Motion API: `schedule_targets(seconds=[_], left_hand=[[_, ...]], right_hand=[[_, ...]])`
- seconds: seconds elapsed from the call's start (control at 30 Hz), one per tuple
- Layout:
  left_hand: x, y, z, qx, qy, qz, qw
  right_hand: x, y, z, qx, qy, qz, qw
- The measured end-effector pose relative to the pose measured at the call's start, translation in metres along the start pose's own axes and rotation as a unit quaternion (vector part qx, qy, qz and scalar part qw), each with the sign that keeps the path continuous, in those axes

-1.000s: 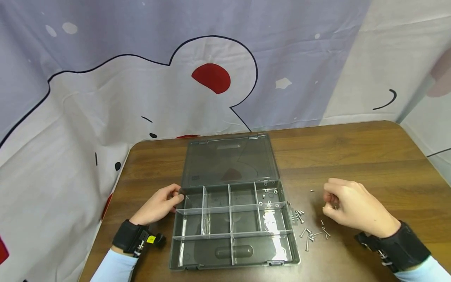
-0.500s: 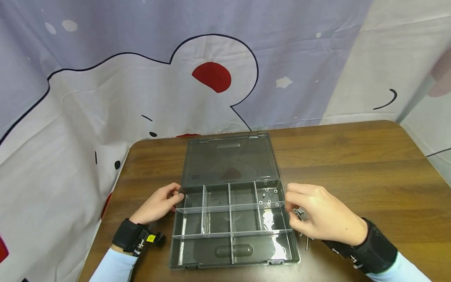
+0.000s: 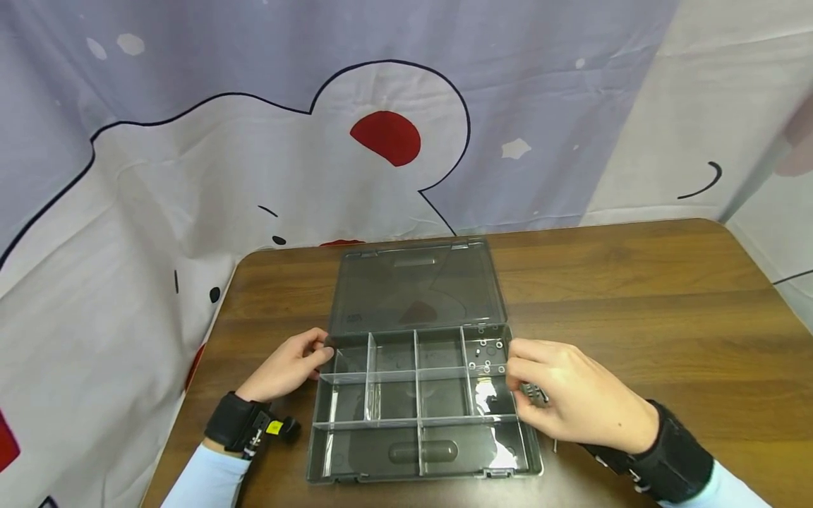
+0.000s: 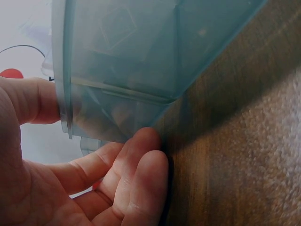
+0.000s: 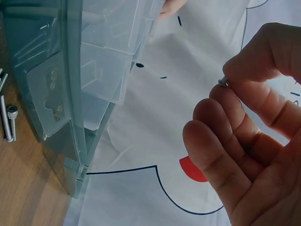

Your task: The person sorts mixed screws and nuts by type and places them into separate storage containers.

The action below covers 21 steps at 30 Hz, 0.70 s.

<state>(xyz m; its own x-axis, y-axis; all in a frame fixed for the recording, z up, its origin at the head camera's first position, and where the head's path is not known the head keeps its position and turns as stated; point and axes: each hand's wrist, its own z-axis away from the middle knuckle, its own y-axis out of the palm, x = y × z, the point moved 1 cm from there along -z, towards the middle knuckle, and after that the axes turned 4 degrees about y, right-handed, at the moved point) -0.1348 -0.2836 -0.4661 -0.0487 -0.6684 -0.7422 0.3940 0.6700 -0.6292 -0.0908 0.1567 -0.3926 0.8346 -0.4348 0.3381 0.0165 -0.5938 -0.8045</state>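
A dark brown wooden worktop [image 3: 635,282] with rounded corners is seen from the head view, its grain running across. Behind and to the left of it a large cloth backdrop [image 3: 190,141] is hung, lavender above and white below, printed with a black-outlined cartoon figure. A red oval patch [image 3: 385,138] is shown near the figure's top, and small black marks [image 3: 276,240] are scattered lower down.

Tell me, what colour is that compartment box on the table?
The box is smoky translucent grey, clearest in the head view.
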Motion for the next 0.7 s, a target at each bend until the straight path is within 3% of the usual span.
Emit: schedule_targets(seconds=[0.13, 0.27, 0.33, 0.7], left_hand=[[-0.002, 0.0, 0.001, -0.001, 0.004, 0.001, 1.0], [-0.004, -0.001, -0.001, -0.006, 0.009, 0.0, 0.9999], [-0.004, -0.001, -0.003, -0.007, 0.013, 0.0, 0.9999], [-0.001, 0.001, -0.001, -0.014, 0.008, 0.003, 0.9999]], right_hand=[[0.004, -0.002, 0.002, 0.052, 0.028, 0.042, 0.997], [0.006, -0.004, 0.007, 0.135, 0.064, 0.093, 0.984], [0.006, -0.005, 0.009, 0.152, 0.073, 0.094, 0.981], [-0.013, -0.02, 0.012, 0.114, 0.082, 0.076, 0.987]])
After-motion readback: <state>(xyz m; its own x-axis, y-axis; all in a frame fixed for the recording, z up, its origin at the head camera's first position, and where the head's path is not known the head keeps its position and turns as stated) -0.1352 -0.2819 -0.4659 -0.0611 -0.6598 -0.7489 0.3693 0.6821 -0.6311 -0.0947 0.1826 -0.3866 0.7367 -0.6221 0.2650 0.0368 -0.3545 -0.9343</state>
